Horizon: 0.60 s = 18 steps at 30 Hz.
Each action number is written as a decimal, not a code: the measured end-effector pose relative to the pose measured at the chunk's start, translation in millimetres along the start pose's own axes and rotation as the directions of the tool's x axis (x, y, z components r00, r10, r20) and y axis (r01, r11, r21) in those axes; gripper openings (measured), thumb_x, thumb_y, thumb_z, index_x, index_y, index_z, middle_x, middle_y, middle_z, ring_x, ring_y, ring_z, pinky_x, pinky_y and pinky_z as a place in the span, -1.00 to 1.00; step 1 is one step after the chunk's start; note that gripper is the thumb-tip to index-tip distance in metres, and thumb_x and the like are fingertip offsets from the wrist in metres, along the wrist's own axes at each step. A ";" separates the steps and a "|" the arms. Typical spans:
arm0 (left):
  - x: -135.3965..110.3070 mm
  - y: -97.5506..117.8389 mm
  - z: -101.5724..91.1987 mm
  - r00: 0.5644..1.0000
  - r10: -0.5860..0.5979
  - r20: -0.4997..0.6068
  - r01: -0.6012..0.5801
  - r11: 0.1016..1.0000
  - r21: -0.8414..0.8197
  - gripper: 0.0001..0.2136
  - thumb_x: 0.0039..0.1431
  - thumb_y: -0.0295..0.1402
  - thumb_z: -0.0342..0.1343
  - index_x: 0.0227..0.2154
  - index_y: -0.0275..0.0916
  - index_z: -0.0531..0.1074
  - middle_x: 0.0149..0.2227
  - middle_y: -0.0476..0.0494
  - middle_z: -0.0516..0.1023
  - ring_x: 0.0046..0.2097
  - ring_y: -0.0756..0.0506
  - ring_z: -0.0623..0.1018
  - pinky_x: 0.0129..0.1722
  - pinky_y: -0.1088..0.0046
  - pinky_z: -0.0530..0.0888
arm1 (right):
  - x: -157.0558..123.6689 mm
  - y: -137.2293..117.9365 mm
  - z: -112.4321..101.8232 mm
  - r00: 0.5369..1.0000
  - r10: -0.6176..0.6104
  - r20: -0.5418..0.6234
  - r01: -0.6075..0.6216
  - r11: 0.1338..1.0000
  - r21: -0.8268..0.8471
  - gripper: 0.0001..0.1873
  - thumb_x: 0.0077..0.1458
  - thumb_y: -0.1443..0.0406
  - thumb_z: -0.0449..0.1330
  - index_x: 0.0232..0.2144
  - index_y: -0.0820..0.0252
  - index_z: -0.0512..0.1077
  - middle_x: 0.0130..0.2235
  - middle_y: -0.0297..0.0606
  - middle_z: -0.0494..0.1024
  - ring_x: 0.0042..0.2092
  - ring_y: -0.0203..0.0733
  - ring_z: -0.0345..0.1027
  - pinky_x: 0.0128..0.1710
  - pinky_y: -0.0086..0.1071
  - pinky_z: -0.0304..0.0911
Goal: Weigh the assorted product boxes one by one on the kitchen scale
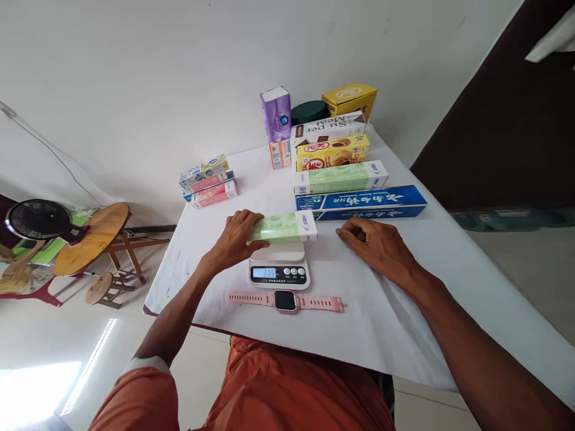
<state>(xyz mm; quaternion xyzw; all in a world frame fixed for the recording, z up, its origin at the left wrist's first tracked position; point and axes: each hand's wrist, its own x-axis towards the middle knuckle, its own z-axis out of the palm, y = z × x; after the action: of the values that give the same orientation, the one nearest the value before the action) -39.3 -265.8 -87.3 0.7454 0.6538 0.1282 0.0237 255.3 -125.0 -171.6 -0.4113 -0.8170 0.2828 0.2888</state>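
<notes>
The left hand point(238, 234) had the left end of a green box point(285, 227) pinched between thumb and fingers, the box lying across the kitchen scale point(279, 263) just to the right of that hand. The right hand point(377, 244) was loosely curled on the bench point(323, 344); whether its fingers hid anything, I could not tell. Just beyond the right hand, a long blue box point(368, 203) barred the way to another green box point(341, 178), a yellow box point(335, 154) and a white box point(331, 127). Farther beyond the left hand stood a purple tissue pack point(276, 114); nearer it, to its left, were small stacked boxes point(209, 184). A watch point(286, 301) lay nearer the body than either hand.

The boxes were straight-edged, with a sheen on the held one; white cloth, creased near the right forearm, covered the bench. The watch had a dark, squarish face and a pink, perforated strap.
</notes>
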 end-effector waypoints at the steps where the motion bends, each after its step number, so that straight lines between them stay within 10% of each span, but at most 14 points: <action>1: -1.7 -8.1 -5.6 0.999 -0.018 -0.048 0.019 1.000 0.018 -0.54 0.33 -0.15 0.28 0.19 -0.18 0.37 0.10 -0.28 0.51 0.12 -0.29 0.49 0.12 0.07 0.43 | 0.1 0.0 0.1 1.000 0.004 0.005 -0.004 1.000 0.000 -0.78 0.18 0.13 0.12 -0.49 0.03 0.34 -0.41 -0.25 0.59 -0.35 -0.06 0.45 -0.30 -0.23 0.24; 11: 34.9 -143.3 -53.5 0.896 -0.379 -0.230 0.430 0.870 0.243 -0.53 0.32 -0.23 0.21 0.26 -0.14 0.37 0.22 -0.39 0.42 0.25 -0.42 0.37 0.23 -0.04 0.32 | 1.9 2.7 2.5 1.000 0.013 -0.001 -0.013 1.000 0.015 -0.77 0.18 0.12 0.12 -0.48 0.03 0.35 -0.40 -0.24 0.60 -0.33 -0.04 0.47 -0.31 -0.22 0.24; 18: 45.8 -166.8 -35.8 0.885 -0.385 -0.262 0.449 0.855 0.260 -0.56 0.32 -0.32 0.18 0.24 -0.07 0.43 0.25 -0.39 0.41 0.28 -0.45 0.36 0.21 -0.11 0.31 | 1.6 7.1 4.7 0.999 -0.033 -0.043 0.035 0.998 0.046 -0.75 0.20 0.12 0.14 -0.50 0.02 0.34 -0.43 -0.25 0.60 -0.38 -0.06 0.45 -0.34 -0.22 0.25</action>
<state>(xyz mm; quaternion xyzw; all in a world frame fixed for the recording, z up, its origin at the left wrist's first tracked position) -203.7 -201.6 -79.2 0.5625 0.8110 0.0891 -0.1337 254.9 -121.2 -179.4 -0.3964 -0.8108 0.2879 0.3203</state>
